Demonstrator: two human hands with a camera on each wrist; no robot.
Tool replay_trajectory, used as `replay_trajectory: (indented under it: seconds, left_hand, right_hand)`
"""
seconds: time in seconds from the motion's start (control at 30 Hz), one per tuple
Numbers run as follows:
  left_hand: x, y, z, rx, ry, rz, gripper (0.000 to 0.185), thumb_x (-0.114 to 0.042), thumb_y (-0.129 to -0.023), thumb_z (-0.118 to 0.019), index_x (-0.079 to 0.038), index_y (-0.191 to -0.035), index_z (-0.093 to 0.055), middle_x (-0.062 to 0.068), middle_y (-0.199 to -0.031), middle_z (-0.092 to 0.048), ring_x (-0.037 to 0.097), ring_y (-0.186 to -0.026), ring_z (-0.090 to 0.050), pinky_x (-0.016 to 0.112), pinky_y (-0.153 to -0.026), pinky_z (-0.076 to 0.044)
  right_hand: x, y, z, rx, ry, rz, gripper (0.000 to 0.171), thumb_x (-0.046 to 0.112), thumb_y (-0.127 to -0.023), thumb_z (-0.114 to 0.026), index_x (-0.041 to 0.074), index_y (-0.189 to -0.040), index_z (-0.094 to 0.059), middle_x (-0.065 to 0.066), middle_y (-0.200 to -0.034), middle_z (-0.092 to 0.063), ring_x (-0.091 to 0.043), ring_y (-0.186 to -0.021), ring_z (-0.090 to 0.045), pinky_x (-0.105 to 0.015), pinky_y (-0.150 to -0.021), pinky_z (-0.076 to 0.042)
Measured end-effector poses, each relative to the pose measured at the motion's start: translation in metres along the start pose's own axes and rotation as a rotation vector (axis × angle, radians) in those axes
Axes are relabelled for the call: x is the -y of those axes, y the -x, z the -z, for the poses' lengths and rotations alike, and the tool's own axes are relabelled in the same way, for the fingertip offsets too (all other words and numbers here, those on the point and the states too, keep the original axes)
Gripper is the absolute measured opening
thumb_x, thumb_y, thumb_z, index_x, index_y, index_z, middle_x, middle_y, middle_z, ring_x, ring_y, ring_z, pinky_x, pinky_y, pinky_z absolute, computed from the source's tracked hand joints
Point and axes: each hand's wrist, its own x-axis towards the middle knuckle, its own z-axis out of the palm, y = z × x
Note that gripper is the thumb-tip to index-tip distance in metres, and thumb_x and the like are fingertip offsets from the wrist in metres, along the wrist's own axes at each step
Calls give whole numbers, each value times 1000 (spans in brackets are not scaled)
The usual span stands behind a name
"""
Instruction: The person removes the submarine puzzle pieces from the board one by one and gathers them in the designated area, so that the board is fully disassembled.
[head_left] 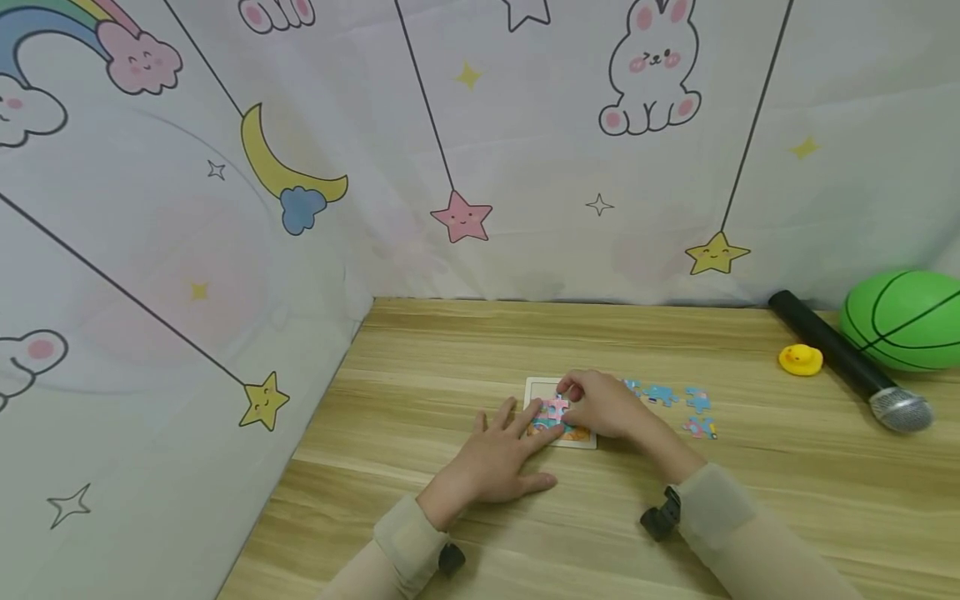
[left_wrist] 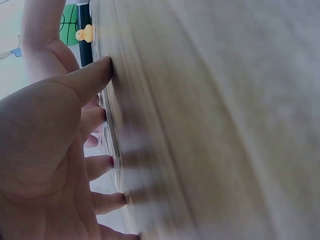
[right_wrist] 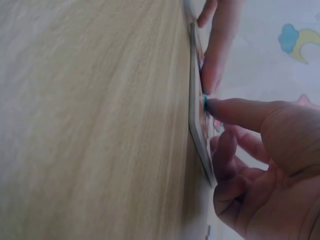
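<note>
Puzzle time on a wooden tabletop (head_left: 750, 517), basically. Small puzzle board (head_left: 542, 388) sits near the middle of it, white rim showing at its far left corner, and both hands are on it.

Left hand (head_left: 501, 457) lies flat with the fingers spread and straight, palm down on the wood, fingertips reaching onto the near left edge of the board. Not grabbing anything, just pressing. The left wrist view shows the same thing from the side: fingertips (left_wrist: 107, 70) pushed against the thin board edge.

Right hand (head_left: 603, 404) comes in from the right with fingers curled down over a pink and blue puzzle piece (head_left: 556, 408) on the board, pinching or pressing it at the tips. From the right wrist view the thumb tip (right_wrist: 212, 105) is right at the board's surface (right_wrist: 199, 135), but that shot is blurry so the exact grip is hard to call.

Loose puzzle pieces (head_left: 678, 404), blue and pink, are scattered just right of the board, next to the right wrist.

Off at the far right: a little yellow rubber duck (head_left: 800, 359), a black microphone (head_left: 851, 362) with a silver head, and a green ball (head_left: 907, 319) against the cartoon-print backdrop (head_left: 465, 150).
</note>
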Motion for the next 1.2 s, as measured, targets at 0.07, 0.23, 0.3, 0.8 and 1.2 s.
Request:
replay_trajectory:
  seconds: [0.07, 0.23, 0.3, 0.8, 1.2]
  left_hand:
    - [0, 0, 0, 4, 1, 2, 73, -68, -101, -49, -41, -165, -26, 6, -174, -11, 46, -155, -15, 77, -108, -27]
    - [-1, 0, 0, 7, 0, 1, 73, -68, -101, -48, -41, -165, -26, 7, -174, -10, 47, -155, -13, 78, -108, -27]
    - [-1, 0, -1, 6, -1, -1, 73, -68, -101, -47, -40, -165, -25, 7, -174, -9, 47, -155, -13, 78, -108, -27]
    - [-3, 1, 0, 4, -10, 1, 73, -68, -101, -48, -41, -165, -26, 7, -174, -9, 47, -154, -15, 77, -109, -27]
    - [-2, 0, 0, 9, -9, 10, 72, -67, -102, -48, -42, -165, -24, 5, -174, -10, 46, -155, -14, 76, -109, -27]
  right_hand:
    - [-1, 1, 0, -4, -7, 7, 28, 13, -88, -77, 14, -115, -69, -1, -103, -67, -21, -94, -63, -45, -82, -54]
    - [-2, 2, 1, -19, -29, 25, 18, 13, -96, -71, 15, -114, -69, 1, -99, -67, -18, -87, -62, -42, -78, -53]
    - [-2, 3, 2, -23, -41, 30, 15, 13, -99, -68, 16, -113, -68, 2, -95, -67, -16, -81, -61, -40, -76, -52]
    - [-12, 10, 6, -53, -119, 42, 12, 15, -103, -64, 17, -113, -69, -1, -101, -68, -15, -79, -65, -36, -71, -53]
    - [-30, 39, 39, -98, -74, 46, 12, 16, -102, -64, 15, -112, -70, -1, -99, -69, -17, -79, -61, -36, -68, -49]
